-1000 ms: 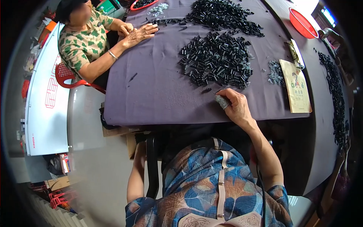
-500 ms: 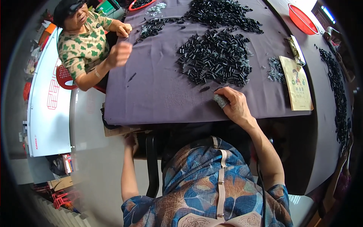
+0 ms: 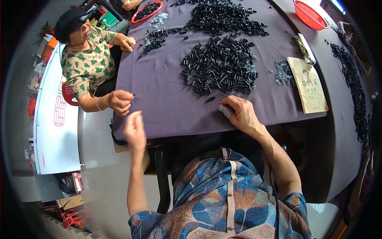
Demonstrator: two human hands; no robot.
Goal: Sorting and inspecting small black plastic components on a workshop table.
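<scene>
Right hand [image 3: 242, 113] rests on the purple tablecloth [image 3: 167, 99], fingers curled around a small grey bundle [image 3: 225, 110], just below the pile of black tubes [image 3: 221, 65]. Left hand [image 3: 135, 129] is raised off the table edge, fingers loosely extended and holding nothing, near a co-worker's hand [image 3: 120, 101].

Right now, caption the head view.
Right hand rests by black tubes on purple cloth; left hand raised off the table.
</scene>
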